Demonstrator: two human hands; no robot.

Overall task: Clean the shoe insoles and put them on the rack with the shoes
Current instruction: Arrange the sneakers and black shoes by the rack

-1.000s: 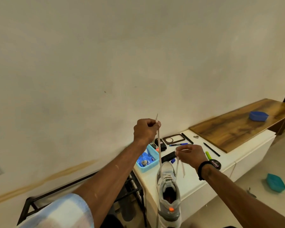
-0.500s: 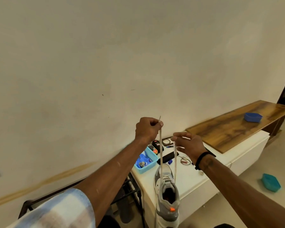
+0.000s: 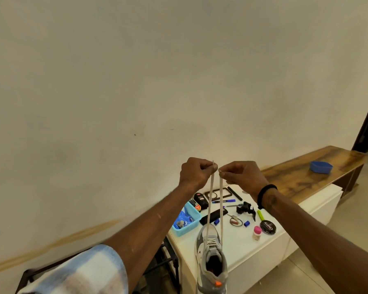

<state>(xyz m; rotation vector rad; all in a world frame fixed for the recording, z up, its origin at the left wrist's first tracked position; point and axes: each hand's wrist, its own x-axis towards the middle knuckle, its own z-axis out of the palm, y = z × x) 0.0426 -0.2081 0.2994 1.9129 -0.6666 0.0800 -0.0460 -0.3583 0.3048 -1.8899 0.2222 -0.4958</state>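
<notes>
A grey and white sneaker (image 3: 211, 259) with an orange heel tab hangs by its two pale laces (image 3: 210, 205) over the white cabinet. My left hand (image 3: 194, 171) pinches the left lace end near its tip. My right hand (image 3: 240, 175) pinches the right lace end; a black band sits on that wrist. The two hands are almost touching, raised well above the shoe. The shoe's mouth looks dark inside, and no insole is visible. A black metal shoe rack (image 3: 162, 264) stands low at the left, mostly hidden by my left arm.
The white cabinet (image 3: 242, 251) carries a light blue basket (image 3: 186, 222), a black phone (image 3: 214, 216), pens, keys, a round black tin (image 3: 267, 227) and a small pink-capped bottle (image 3: 257, 232). A wooden board (image 3: 306, 175) with a blue dish (image 3: 320, 167) lies at the right.
My right hand has risen and moved left to meet my left hand, pulling its lace taut. The shoe now hangs from both laces.
</notes>
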